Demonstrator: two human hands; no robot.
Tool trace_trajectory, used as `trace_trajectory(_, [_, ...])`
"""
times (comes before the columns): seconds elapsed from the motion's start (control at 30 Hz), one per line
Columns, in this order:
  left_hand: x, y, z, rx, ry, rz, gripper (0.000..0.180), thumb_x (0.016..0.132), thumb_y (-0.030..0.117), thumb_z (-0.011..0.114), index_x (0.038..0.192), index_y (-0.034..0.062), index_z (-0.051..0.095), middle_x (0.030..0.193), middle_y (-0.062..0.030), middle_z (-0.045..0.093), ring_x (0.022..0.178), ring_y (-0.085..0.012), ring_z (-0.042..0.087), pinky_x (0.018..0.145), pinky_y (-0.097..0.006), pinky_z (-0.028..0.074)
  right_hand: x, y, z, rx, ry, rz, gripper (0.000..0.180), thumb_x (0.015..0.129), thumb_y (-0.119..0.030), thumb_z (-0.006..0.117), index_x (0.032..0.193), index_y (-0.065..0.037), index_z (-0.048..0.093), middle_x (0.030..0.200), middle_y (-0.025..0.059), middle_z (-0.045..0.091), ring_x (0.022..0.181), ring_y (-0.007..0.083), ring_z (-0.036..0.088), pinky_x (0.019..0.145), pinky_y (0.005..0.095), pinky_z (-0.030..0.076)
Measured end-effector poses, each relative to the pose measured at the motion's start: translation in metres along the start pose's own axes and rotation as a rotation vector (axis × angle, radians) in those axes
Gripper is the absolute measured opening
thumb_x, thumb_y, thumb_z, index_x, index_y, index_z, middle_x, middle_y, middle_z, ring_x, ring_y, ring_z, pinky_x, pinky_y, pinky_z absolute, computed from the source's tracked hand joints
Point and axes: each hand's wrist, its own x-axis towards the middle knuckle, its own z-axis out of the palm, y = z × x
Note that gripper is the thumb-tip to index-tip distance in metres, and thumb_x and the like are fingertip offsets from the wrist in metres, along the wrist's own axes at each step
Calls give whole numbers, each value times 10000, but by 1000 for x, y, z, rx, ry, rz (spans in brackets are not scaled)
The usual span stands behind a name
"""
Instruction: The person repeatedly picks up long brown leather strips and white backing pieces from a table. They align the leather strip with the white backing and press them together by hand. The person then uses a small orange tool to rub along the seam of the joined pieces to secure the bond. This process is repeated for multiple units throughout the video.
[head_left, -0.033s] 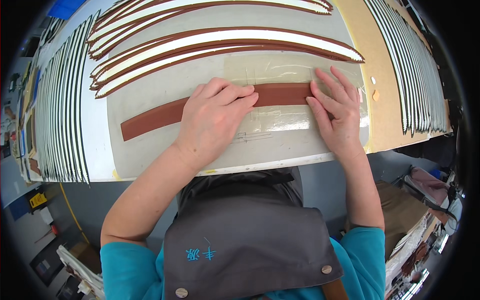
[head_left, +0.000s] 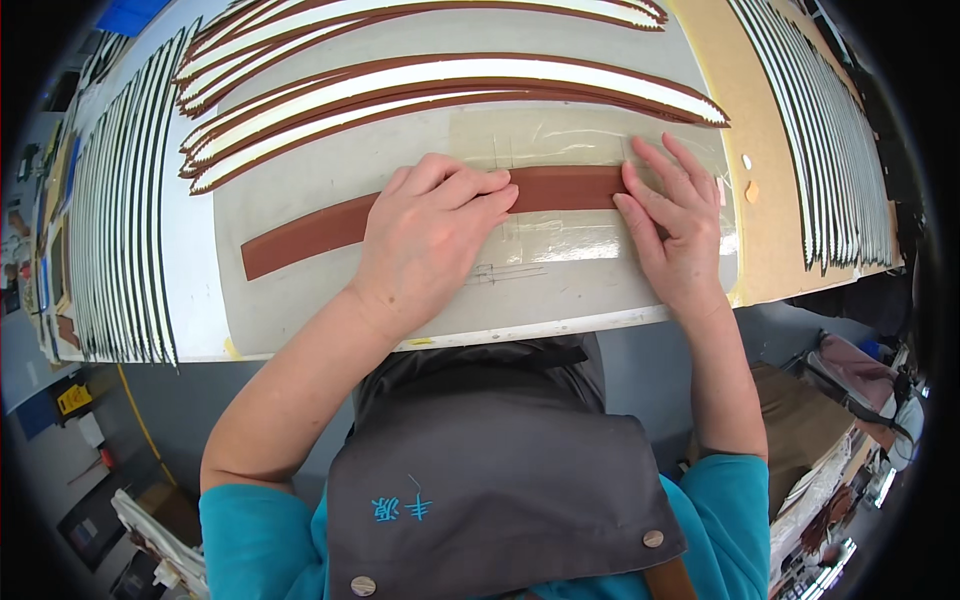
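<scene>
A flat reddish-brown strip (head_left: 565, 189), leather-like, lies slightly curved across the grey work mat (head_left: 300, 310). Over its middle is my left hand (head_left: 425, 240), closed, its thumb and fingers pressed together at the strip and hiding part of it. The strip's left end extends past that hand. At the right end, my right hand (head_left: 680, 220) has thumb and index finger closed on the strip, while the other fingers are raised and spread. Clear film (head_left: 575, 243) covers the mat beneath the strip's right part.
Behind the strip lie stacked white strips with brown edges (head_left: 460, 72). Rows of dark-edged strips stand at the left (head_left: 130, 220) and right (head_left: 825, 150). Small white and orange scraps (head_left: 752, 190) sit by the right hand. The table's front edge (head_left: 540, 331) runs before my apron.
</scene>
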Motion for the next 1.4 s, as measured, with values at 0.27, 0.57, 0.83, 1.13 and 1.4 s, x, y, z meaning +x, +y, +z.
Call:
trace_trajectory(0.27, [-3,-3,3,-16,4,-15,222,901,133,773,1117,91,802,1168,18,759,1037,-253,628,877,-393,510,-2,2,1,4,-13,20,260,891,-160,832,1136,-72,831,1351,99,723,1390,355,556,1115,469,419])
trace_trajectory(0.57, [-6,-3,3,-41,45,-31,203,900,128,773,1097,90,803,1164,19,758,1052,-252,637,903,-391,511,-3,1,0,81,-50,85,312,926,-137,793,1232,-76,800,1460,96,666,1455,335,495,1206,464,366])
trace_trajectory(0.83, [-7,-4,6,-38,49,-59,207,881,92,769,1085,83,805,1153,2,758,1066,-263,641,926,-397,515,-5,35,-5,173,251,188,258,920,-104,806,1177,-77,814,1284,138,738,1161,239,684,950,334,539])
trace_trajectory(1.13, [-2,-2,5,-93,41,-61,210,878,85,772,1086,66,801,1140,-3,756,1038,-264,634,921,-399,509,-24,128,-65,197,125,901,385,896,-273,843,1183,-25,778,959,50,744,770,104,649,653,263,508])
trace_trajectory(1.4, [-5,-4,5,-138,57,-68,211,885,90,765,1092,83,802,1146,14,754,1065,-243,626,942,-411,489,-20,138,-76,121,-13,864,297,862,-222,874,1003,11,756,839,39,739,742,106,659,630,251,492])
